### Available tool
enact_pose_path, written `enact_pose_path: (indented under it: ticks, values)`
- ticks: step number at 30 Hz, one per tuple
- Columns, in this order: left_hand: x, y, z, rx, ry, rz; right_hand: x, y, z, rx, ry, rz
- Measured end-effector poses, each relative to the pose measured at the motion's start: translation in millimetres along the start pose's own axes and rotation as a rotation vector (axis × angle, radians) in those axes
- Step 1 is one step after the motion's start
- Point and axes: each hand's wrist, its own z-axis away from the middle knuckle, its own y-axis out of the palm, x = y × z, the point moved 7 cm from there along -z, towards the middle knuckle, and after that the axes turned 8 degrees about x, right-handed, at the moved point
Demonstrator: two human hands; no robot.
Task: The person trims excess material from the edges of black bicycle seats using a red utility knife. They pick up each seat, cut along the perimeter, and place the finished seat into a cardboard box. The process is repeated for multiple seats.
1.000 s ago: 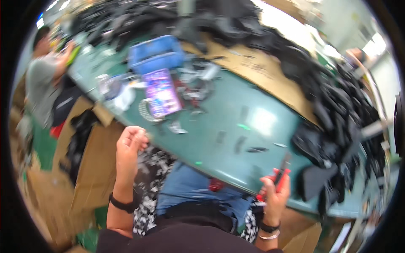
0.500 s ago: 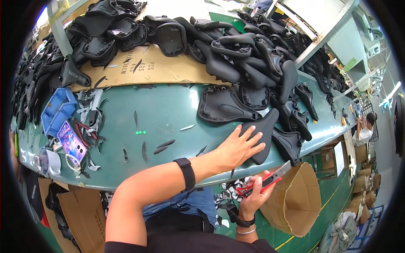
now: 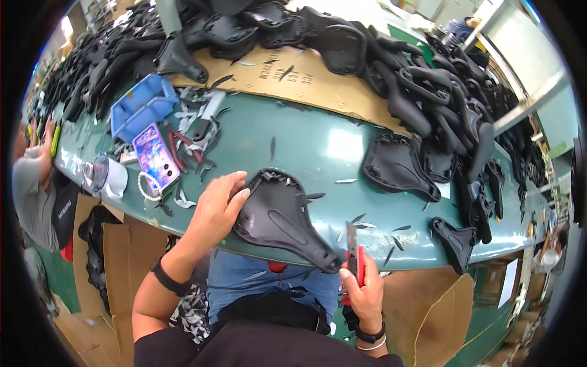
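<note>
1 black saddle [image 3: 275,220] is lying underside up between the left hand [image 3: 217,205] and the right hand [image 3: 367,293].
The left fingers are curving together at its wide end, the thumb standing apart, apparently steadying the rim; whether they are pinching it, I cannot tell. The saddle's nose is pointing toward the right fingers, which are wrapping around a red-handled knife [image 3: 353,248], its blade pointing up and away, seemingly keeping the edge clear of the left fingers. Underside up, the saddle is exposing its inner rim to both hands. Beyond the left fingers, a purple phone [image 3: 154,156] and a blue bin [image 3: 137,110] are sitting aside, probably leaving working room on the green surface [image 3: 306,131]. Beyond the right fingers, 1 more upturned saddle [image 3: 400,168] is lying near the pile, seemingly within reach.
</note>
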Motion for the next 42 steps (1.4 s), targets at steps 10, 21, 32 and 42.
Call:
enact_pose_path:
  ticks: [10,21,32,42]
  values:
    - [2.6,14.7,49.2,0.008,0.280,-0.149,95.2,59.3,-21.2,0.167,-0.490,0.836]
    - [6.3,13.7,44.8,-0.068,0.303,-0.076,79.3,60.2,-0.2,0.348,-0.204,1.168]
    - [10.4,8.1,41.0,-0.074,0.341,-0.044,99.5,76.4,-26.5,0.605,-0.559,0.938]
    - [11.8,9.0,42.4,-0.055,0.325,-0.059,88.9,30.1,-14.2,0.754,-0.319,1.260]
